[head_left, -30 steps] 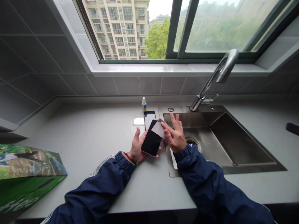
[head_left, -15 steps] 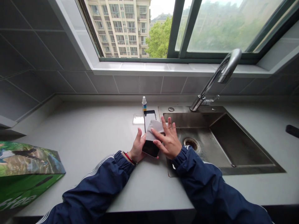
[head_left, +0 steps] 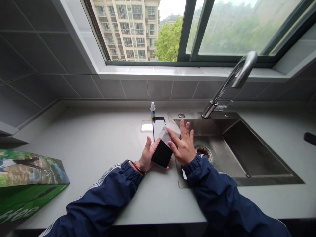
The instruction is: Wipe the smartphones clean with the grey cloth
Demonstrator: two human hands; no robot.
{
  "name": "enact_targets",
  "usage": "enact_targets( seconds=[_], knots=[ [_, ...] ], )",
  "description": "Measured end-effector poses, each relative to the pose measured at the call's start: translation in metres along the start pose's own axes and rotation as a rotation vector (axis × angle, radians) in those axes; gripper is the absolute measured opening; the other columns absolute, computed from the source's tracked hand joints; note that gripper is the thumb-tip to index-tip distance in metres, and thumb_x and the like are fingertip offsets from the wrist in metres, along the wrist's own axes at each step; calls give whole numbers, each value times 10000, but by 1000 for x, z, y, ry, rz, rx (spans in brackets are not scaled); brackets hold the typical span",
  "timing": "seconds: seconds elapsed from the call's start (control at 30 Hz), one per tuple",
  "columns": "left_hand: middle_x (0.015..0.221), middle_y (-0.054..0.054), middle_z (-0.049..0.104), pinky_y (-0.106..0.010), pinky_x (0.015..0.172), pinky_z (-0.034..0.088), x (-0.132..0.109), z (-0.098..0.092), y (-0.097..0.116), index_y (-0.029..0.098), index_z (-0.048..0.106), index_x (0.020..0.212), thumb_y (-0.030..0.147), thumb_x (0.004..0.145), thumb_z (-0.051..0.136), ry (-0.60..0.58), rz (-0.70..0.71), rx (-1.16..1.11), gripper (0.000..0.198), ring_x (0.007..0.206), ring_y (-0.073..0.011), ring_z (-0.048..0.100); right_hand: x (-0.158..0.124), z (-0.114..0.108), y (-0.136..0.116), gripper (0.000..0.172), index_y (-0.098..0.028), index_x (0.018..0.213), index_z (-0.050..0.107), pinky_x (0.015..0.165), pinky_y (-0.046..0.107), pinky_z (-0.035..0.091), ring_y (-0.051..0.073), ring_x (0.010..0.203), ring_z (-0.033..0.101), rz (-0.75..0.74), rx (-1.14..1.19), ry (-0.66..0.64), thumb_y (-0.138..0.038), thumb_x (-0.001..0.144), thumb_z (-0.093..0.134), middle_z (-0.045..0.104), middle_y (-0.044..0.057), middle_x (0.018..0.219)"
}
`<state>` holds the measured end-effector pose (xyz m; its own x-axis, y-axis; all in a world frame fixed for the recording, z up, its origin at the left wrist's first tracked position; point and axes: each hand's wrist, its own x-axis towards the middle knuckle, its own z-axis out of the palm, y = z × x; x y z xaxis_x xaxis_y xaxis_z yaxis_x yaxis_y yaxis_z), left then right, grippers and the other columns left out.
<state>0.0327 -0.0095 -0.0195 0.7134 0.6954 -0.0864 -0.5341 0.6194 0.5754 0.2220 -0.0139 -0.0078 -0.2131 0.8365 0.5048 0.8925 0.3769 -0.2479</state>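
Note:
My left hand [head_left: 147, 157] is closed around a black phone [head_left: 161, 155] from below and the side, its thumb raised off the edge. A light grey cleaning cloth [head_left: 167, 132] with a zigzag edge covers the phone's upper part. My right hand [head_left: 184, 144] presses that cloth with its index finger, thumb close by, while the other fingers stretch upward. Just behind the cloth, a second flat, black-edged device [head_left: 158, 124], apparently another phone, lies on the counter. A small bottle [head_left: 153, 110] with a white cap stands behind it. Beside it lies a clear phone case [head_left: 146, 126].
A steel sink [head_left: 269, 181] is set into the counter [head_left: 98, 138] at my right, with a chrome faucet [head_left: 217, 95] at its back edge. A green printed bag [head_left: 34, 184] stands at the left. Some dark object [head_left: 310, 138] lies at the far right edge.
My right hand and the cloth have shifted right and slightly up across the held phone. The held phone has turned clockwise, and more of its dark surface shows.

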Motion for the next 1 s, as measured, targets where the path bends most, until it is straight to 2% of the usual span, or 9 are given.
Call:
enact_targets(
  seconds=[0.07,0.23,0.37,0.43,0.57,0.67,0.77,0.9,1.0],
  knots=[
    [1232,-161,656,-485,738,585,0,2,0,284,323,1537,765,889,250,5,8,4,811,892,-313,708,0,-2,-1,515,-303,1497,422,1127,726,108,434,1501,-67,-8,9,-7,-417,996,469,-168,36,1652],
    [1211,-160,665,-495,839,565,1,4,0,245,368,1521,777,879,243,57,-1,-13,843,986,-324,684,-2,-2,-6,499,-355,1445,488,1123,732,91,436,1503,-46,-160,43,-97,-453,959,542,-171,14,1651],
    [1211,-148,667,-496,841,566,1,3,0,267,366,1518,764,890,246,41,-9,-18,810,1011,-322,680,-1,-1,-2,511,-344,1479,439,1111,743,117,425,1507,-46,-59,19,-59,-423,979,514,-143,27,1656],
    [1238,-156,657,-499,872,554,1,4,0,252,365,1520,753,898,253,38,-13,-19,806,1049,-328,671,-1,-1,-3,520,-334,1473,450,1105,748,129,429,1505,-52,-63,47,-60,-432,969,532,-138,31,1656],
    [1331,-185,610,-497,1003,480,4,8,-2,179,370,1520,752,898,275,36,61,-79,851,1180,-348,614,-5,-3,-13,475,-333,1388,561,1130,718,91,426,1506,-36,-226,139,-116,-447,929,599,-122,23,1659],
    [1387,-174,577,-490,1095,394,6,10,-2,175,370,1520,751,901,289,38,118,-162,849,1268,-341,557,-8,-5,-22,466,-319,1349,602,1146,693,73,423,1507,-23,-335,190,-166,-469,909,628,-81,42,1663],
    [1394,-172,574,-505,1134,336,6,9,1,172,384,1512,758,892,317,64,120,-242,856,1304,-343,526,-11,-8,-29,531,-303,1367,587,1153,684,59,419,1508,10,-420,206,-237,-527,888,637,-2,83,1664],
    [1303,-204,629,-517,1115,356,5,9,7,93,438,1466,773,882,309,142,154,-268,905,1251,-362,567,-13,-9,-35,689,-237,1476,457,1179,643,87,369,1517,91,-499,179,-369,-586,896,584,216,119,1632],
    [1240,-221,656,-503,1085,395,4,11,10,42,466,1432,763,899,261,179,163,-246,919,1205,-363,598,-14,-6,-34,646,-230,1504,408,1195,612,93,321,1514,165,-486,156,-368,-554,954,506,302,96,1604]
  ],
)
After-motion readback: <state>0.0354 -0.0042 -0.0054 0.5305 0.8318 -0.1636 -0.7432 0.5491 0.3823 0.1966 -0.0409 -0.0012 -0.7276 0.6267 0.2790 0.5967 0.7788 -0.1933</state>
